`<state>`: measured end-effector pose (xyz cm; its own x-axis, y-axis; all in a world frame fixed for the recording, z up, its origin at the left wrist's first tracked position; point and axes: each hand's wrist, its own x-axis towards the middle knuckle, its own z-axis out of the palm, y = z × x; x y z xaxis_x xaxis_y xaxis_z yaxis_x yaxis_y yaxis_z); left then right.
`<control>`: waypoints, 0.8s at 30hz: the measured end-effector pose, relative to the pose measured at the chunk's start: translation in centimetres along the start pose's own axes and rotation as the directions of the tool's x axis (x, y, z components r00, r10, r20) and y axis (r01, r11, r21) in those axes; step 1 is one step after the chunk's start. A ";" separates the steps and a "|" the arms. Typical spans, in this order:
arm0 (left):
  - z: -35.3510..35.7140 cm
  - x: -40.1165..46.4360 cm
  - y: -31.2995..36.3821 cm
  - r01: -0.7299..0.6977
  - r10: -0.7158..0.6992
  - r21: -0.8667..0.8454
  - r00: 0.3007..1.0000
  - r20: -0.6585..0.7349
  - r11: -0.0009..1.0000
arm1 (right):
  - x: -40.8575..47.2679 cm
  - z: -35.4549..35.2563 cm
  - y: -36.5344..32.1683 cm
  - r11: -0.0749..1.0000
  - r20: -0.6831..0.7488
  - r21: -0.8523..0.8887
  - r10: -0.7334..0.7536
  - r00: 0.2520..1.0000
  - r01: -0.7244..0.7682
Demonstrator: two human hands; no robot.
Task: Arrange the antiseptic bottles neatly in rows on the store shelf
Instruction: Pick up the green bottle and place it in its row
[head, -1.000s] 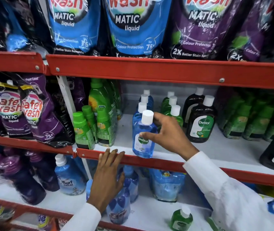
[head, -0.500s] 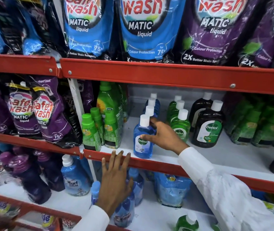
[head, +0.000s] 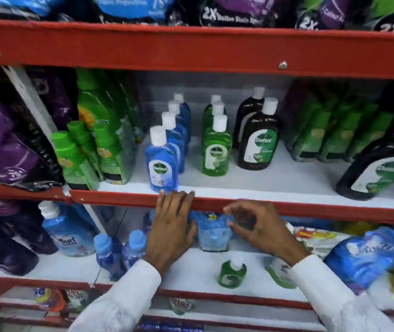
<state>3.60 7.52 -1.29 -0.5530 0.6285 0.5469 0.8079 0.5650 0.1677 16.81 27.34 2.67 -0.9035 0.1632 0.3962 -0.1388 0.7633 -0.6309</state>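
Observation:
A row of blue antiseptic bottles stands on the white middle shelf (head: 274, 185); the front blue bottle (head: 162, 164) is at the shelf's edge. Beside it runs a row of green bottles (head: 216, 152), then two brown bottles (head: 258, 142). A small green bottle (head: 232, 271) stands alone on the shelf below. My left hand (head: 170, 226) rests flat, fingertips on the red shelf lip just under the front blue bottle. My right hand (head: 258, 226) hovers below the lip with fingers curled loosely, holding nothing.
A large dark bottle (head: 380, 164) stands at the right of the middle shelf, green packs (head: 334, 133) behind it. Green cleaner bottles (head: 95, 149) crowd the left. Blue refill pouches (head: 212, 233) and blue bottles (head: 109, 255) sit on the lower shelf. The red upper shelf beam (head: 191, 51) overhangs.
My right hand has let go of the front blue bottle and dropped below the shelf lip. My left hand slid right along the lip. The view has tilted downward and closer.

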 end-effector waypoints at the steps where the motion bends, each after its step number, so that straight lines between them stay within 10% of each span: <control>1: 0.2 0.0 0.5 0.017 -0.017 0.010 1.000 0.000 1.000 | -1.3 0.5 1.6 0.998 0.106 -0.016 0.054 0.993 -0.053; 8: 1.2 -0.4 1.3 0.063 -0.063 0.005 0.997 0.048 0.998 | -6.8 6.4 9.1 0.909 0.483 -0.326 0.396 0.781 -0.259; 24: 0.6 -0.8 1.3 0.068 -0.073 0.050 0.993 0.097 0.996 | -0.9 -2.7 -1.0 0.963 0.180 -0.157 0.248 0.952 -0.221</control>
<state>4.95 8.02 -1.98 -0.6274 0.6348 0.4510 0.7573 0.6323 0.1635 18.81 28.10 4.73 -0.9675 0.2319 0.1010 0.1295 0.7972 -0.5897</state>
